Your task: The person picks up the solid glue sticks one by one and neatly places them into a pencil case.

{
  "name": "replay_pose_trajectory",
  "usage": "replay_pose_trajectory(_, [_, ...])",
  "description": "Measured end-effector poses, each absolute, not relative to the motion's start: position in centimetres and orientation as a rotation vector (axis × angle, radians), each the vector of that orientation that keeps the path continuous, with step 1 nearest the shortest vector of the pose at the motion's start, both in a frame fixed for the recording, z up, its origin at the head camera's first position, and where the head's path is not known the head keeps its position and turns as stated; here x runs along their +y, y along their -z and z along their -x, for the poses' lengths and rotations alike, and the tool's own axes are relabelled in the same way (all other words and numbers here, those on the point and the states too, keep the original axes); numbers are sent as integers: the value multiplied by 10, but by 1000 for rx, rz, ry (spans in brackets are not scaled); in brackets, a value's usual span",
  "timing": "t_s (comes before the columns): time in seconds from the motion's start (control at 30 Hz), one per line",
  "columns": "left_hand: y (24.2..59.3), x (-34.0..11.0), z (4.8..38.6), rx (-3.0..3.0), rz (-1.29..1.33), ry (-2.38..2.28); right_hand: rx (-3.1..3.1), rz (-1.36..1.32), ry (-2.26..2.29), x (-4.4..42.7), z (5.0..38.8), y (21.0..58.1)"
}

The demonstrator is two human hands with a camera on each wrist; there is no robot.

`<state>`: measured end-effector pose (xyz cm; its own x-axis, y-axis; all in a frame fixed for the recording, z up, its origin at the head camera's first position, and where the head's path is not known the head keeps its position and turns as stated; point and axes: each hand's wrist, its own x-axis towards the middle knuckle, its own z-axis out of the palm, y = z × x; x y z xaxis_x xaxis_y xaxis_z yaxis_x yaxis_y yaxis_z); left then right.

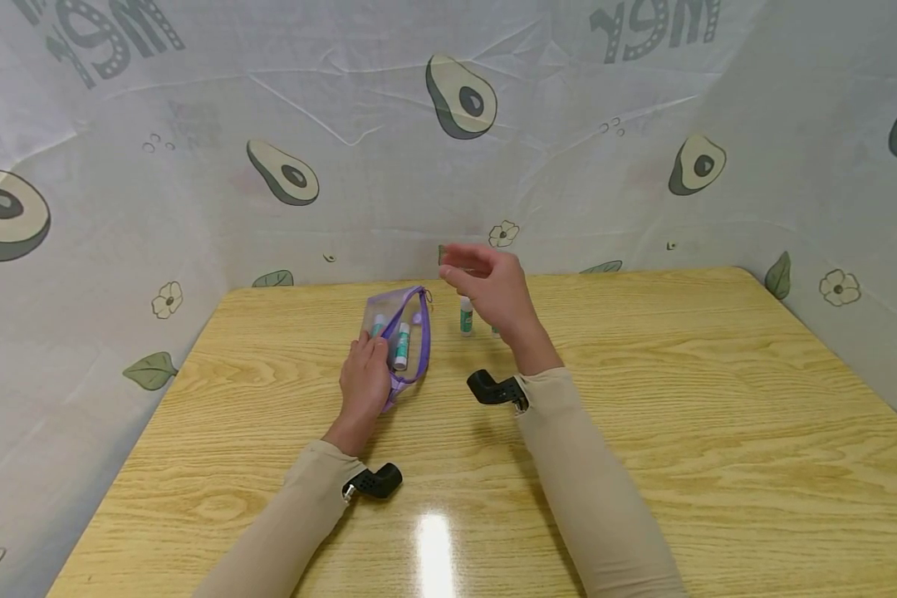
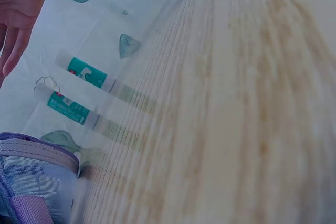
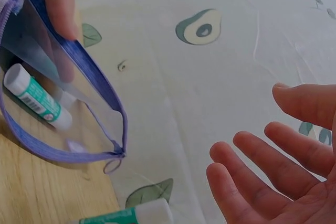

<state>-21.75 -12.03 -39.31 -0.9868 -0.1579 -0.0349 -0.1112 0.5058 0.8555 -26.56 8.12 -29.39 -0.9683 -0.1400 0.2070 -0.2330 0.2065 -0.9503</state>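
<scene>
Left sleeve (image 1: 291, 523) and right sleeve (image 1: 598, 490), beige, nearest the camera, each with a black wrist camera, left one (image 1: 379, 481) and right one (image 1: 492, 389). Left hand (image 1: 365, 374): holding the near-left side of the pouch, fingers against its wall. Pouch (image 1: 425, 349), one, see-through mesh with purple edging: lying on the counter (image 1: 718, 415) left of centre, mouth gaping to the right. Inside it, two white tubes with green labels, the nearer tube (image 1: 402, 345) plain through the mouth, the farther tube (image 1: 378, 322) seen through mesh; a small pale purple object beside them is too unclear to identify. Right hand (image 1: 497, 286): empty, fingers loosely spread, raised above the counter. Outside, two matching tubes, upright to the right of the pouch, one clear (image 1: 467, 317), the other (image 1: 496, 330) mostly hidden by the right wrist. Progress, by judgement: partway, two tubes in, two out. Obstruction: none evident between standing tubes and mouth. Behind: pale cloth (image 1: 389, 191) printed with avocados, leaves and flowers
</scene>
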Motion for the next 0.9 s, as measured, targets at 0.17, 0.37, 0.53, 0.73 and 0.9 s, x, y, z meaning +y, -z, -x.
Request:
replay_pose_trajectory(0.17, [393,-120,217,-2682,-237,1527,-2354,-343,-1916,90,267,293])
replay_pose_trajectory(0.37, [394,-121,217,-2689,-236,1540,-2327,-291,-1929,100,268,292])
replay_pose_trajectory(0.53, [394,-122,218,-2694,-233,1540,-2294,-269,-1934,108,270,292])
replay_pose_trajectory(0.73, [394,-122,219,-2692,-230,1530,-2258,-237,-1953,117,272,291])
replay_pose_trajectory(0.9, [393,-124,217,-2688,-237,1572,-2256,-194,-1953,123,274,291])
